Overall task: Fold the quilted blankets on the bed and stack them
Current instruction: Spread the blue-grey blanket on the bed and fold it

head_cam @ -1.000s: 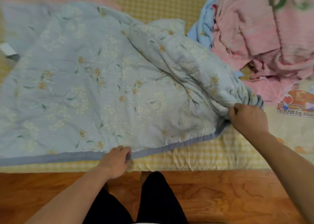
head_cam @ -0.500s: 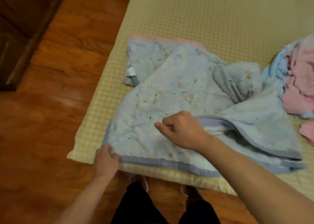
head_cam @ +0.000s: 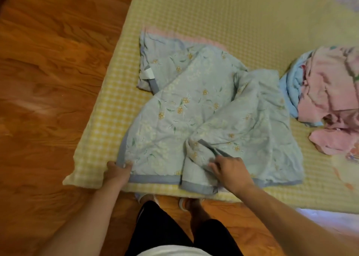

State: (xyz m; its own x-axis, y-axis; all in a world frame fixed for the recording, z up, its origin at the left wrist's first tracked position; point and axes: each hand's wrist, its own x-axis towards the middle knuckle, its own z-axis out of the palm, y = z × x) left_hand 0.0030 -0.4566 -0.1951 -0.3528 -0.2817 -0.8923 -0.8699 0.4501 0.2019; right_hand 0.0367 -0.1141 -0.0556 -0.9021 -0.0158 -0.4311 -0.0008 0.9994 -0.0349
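- First fold in hand: the blue floral blanket (head_cam: 194,108) lies rumpled at the near edge of the bed (head_cam: 223,18)
- Left hand (head_cam: 118,170) pinches its near-left corner; right hand (head_cam: 231,170) grips a bunched fold (trim showing)
- Next, I judge: line up the edges, flatten, then the pink pile (head_cam: 330,92) just beside it
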